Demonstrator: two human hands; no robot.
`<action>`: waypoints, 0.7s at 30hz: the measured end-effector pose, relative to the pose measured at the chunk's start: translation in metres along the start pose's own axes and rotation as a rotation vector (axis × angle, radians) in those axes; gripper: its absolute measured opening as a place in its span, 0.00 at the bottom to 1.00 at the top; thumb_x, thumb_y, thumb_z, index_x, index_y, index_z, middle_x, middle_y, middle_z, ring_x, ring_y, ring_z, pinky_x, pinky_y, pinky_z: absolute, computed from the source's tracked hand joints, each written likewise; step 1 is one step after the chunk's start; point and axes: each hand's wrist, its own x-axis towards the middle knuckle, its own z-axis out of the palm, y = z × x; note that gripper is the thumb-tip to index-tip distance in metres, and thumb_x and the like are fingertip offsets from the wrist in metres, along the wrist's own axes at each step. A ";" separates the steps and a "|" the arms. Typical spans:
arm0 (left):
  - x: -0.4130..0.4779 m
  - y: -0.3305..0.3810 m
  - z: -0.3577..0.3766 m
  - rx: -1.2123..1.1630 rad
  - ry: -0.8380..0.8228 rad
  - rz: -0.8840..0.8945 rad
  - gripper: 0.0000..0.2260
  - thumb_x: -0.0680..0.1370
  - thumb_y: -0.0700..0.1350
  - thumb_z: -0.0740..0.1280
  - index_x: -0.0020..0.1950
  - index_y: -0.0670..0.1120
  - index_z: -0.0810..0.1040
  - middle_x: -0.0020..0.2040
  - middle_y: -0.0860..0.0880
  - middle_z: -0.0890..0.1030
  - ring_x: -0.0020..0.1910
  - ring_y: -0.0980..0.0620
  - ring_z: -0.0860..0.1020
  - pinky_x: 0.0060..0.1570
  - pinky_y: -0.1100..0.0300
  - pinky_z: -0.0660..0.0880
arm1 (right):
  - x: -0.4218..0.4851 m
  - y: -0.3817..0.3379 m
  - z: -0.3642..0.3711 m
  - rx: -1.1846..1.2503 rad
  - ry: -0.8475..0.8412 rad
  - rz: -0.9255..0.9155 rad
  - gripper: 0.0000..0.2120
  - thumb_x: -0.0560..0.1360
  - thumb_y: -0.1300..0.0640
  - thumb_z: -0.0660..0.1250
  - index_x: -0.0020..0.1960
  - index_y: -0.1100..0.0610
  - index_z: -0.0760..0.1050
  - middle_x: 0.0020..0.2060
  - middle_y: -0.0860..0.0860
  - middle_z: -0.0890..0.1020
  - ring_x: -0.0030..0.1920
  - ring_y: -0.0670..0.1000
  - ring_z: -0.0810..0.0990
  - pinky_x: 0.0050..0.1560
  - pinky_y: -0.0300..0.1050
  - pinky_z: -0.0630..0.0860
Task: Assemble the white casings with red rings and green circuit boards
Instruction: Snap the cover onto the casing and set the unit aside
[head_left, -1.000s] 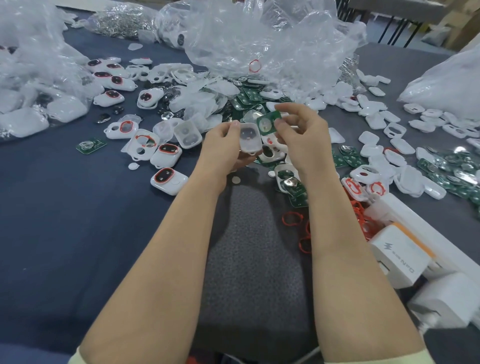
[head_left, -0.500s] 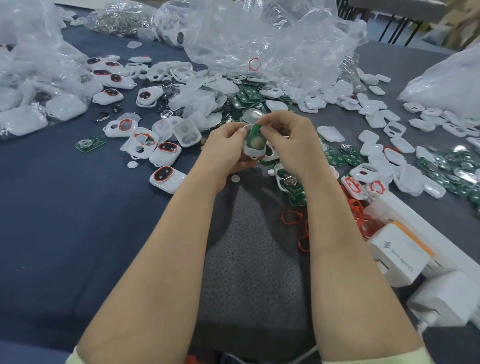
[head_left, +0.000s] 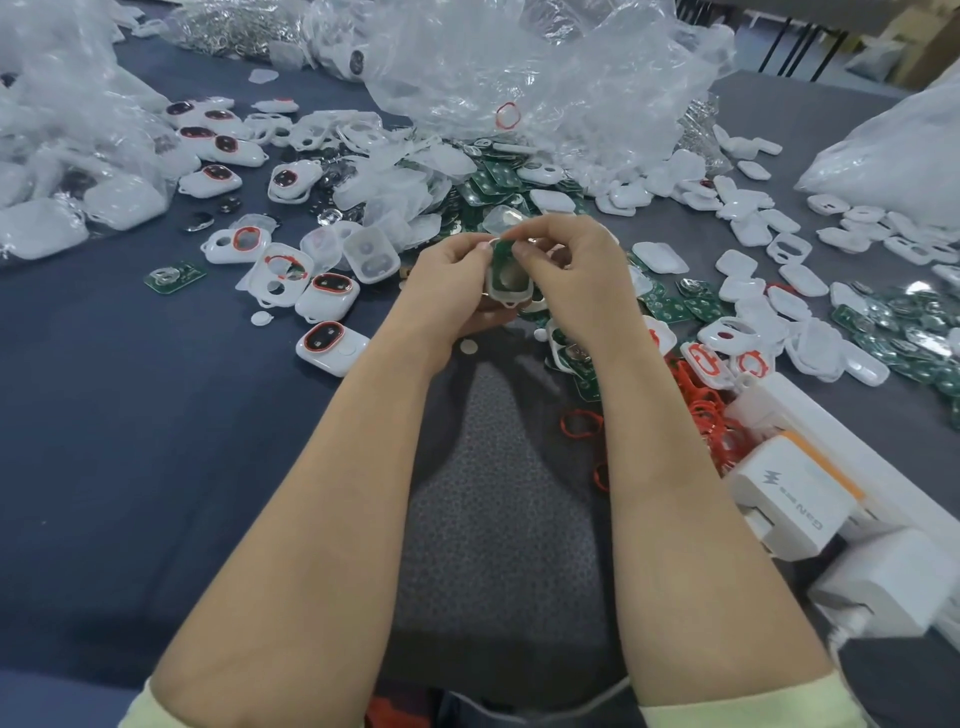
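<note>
Left hand (head_left: 447, 280) grips a white casing (head_left: 511, 300) above the desk (head_left: 156, 415); fingers (head_left: 521, 253) of the right hand (head_left: 576, 280) pinch a green circuit board (head_left: 503, 262) into it. Next, seemingly: press the board flat, squarely seated.

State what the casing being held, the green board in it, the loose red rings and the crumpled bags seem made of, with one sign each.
Held casing: likely moulded plastic, translucent white, smooth rim. Circuit board: probably rigid laminate, glossy green, pale pad. Red rings: perhaps rubber or silicone, thin, matte, bent. Bags: thin clear plastic film, creased, shiny.
</note>
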 end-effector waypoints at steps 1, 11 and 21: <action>0.000 0.000 0.000 -0.005 0.001 -0.002 0.10 0.83 0.42 0.57 0.47 0.48 0.77 0.45 0.44 0.81 0.39 0.49 0.82 0.33 0.60 0.79 | 0.000 0.000 0.000 -0.001 0.008 -0.002 0.08 0.76 0.59 0.66 0.49 0.49 0.81 0.50 0.56 0.79 0.44 0.50 0.76 0.49 0.41 0.74; -0.003 -0.001 -0.004 -0.032 -0.071 0.047 0.03 0.80 0.41 0.65 0.52 0.47 0.77 0.45 0.45 0.82 0.38 0.51 0.83 0.38 0.61 0.80 | 0.002 0.005 0.005 0.084 0.039 0.090 0.07 0.77 0.56 0.67 0.52 0.56 0.78 0.44 0.51 0.81 0.44 0.49 0.79 0.47 0.42 0.77; -0.002 -0.007 -0.002 0.117 -0.064 0.219 0.12 0.78 0.34 0.65 0.47 0.52 0.75 0.36 0.48 0.82 0.34 0.56 0.82 0.38 0.62 0.80 | 0.005 0.007 0.012 0.212 0.071 0.165 0.08 0.75 0.57 0.69 0.38 0.49 0.74 0.37 0.48 0.80 0.41 0.51 0.80 0.47 0.50 0.79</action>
